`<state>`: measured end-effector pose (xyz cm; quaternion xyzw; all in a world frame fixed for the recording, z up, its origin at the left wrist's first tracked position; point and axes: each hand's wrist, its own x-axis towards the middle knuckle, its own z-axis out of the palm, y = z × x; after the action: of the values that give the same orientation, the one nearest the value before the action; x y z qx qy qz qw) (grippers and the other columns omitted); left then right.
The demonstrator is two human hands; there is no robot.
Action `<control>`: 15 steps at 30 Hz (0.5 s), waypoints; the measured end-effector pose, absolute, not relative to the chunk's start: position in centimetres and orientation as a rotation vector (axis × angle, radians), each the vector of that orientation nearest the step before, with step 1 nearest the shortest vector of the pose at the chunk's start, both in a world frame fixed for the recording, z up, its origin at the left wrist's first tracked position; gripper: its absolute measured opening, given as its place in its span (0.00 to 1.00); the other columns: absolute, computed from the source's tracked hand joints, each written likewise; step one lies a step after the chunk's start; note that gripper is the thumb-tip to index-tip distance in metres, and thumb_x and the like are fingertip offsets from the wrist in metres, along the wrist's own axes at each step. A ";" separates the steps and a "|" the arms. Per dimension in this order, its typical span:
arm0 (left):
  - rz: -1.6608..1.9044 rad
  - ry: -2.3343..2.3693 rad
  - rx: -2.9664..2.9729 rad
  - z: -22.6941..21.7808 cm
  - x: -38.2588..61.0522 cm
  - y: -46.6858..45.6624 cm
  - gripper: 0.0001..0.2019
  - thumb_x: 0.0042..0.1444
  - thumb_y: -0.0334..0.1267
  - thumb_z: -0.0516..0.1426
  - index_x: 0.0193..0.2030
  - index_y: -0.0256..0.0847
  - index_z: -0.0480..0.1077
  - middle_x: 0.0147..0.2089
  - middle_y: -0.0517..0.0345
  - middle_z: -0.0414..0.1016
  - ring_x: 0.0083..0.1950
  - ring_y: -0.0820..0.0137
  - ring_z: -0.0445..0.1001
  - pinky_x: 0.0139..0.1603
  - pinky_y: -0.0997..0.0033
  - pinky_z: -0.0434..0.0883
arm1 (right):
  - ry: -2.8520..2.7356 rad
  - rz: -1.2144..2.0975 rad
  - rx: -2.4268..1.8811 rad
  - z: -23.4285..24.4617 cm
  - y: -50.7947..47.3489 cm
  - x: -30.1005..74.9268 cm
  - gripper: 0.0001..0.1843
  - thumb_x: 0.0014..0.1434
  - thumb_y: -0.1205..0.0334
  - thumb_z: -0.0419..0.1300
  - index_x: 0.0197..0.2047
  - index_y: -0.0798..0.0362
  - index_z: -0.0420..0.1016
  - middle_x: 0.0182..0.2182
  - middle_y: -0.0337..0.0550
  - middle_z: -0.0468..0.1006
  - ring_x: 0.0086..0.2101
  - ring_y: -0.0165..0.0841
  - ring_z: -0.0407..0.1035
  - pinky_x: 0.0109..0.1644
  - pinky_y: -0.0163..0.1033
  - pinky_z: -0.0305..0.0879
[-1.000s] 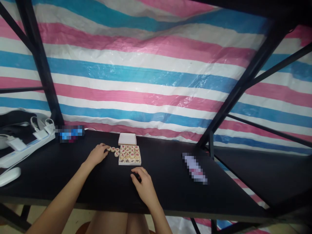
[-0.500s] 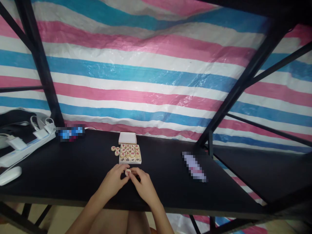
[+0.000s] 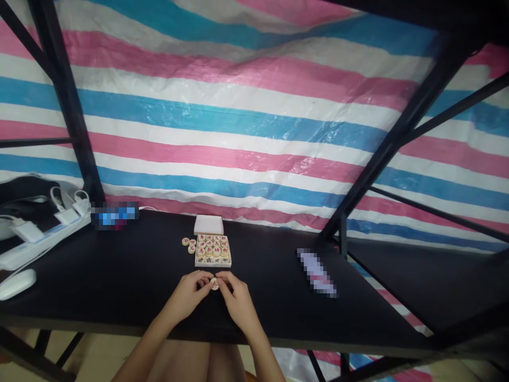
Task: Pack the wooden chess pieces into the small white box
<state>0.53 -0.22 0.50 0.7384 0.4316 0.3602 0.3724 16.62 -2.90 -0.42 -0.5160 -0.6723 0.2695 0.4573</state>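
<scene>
1. Head view, the grip: both hands meet at the near edge of the black table (image 3: 119, 289). Between them they hold one round game piece (image 3: 214, 284), pale with a dark mark on its face.
2. The left hand (image 3: 190, 293) closes its thumb and fingertips narrowly on the piece's left side. The other fingers curl in beside them.
3. The right hand (image 3: 237, 298) pinches the piece from the right in the same way. Its fingers are bent and its knuckles are raised — the fingertips of the two hands almost touch around the disc.
4. The piece is held just above the table or on it; I cannot tell which. It is a little in front of the tray (image 3: 212, 265).
5. Pose: both forearms come up from the bottom edge of the picture and converge at the centre, with the wrists low over the table's front edge.
6. The tray is a shallow pale box filled with rows of similar discs marked in red and dark characters. Its lid (image 3: 208, 225) lies flat just behind it.
7. Three loose discs (image 3: 190, 245) lie just to the left of the tray, well apart from the hands.
8. Further off, a white power strip (image 3: 43, 240) with plugs lies at far left, with a white mouse (image 3: 16, 284) in front of it. A blurred flat object (image 3: 317, 272) lies to the right — behind everything hangs a pink, blue and white striped tarp (image 3: 238, 132).
</scene>
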 end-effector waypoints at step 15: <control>0.997 1.118 1.956 -0.3 0.2 0.1 0.06 0.52 0.34 0.55 0.35 0.41 0.73 0.36 0.57 0.74 0.32 0.70 0.71 0.31 0.74 0.65 | -1.614 0.628 -1.286 -0.6 -2.6 16.4 0.11 0.60 0.56 0.54 0.40 0.51 0.74 0.29 0.41 0.79 0.32 0.34 0.73 0.36 0.35 0.68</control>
<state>0.19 0.05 -0.30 0.7488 0.4280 0.3816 0.3325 16.38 -2.56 -0.56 -0.5254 -0.6594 0.2565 0.4727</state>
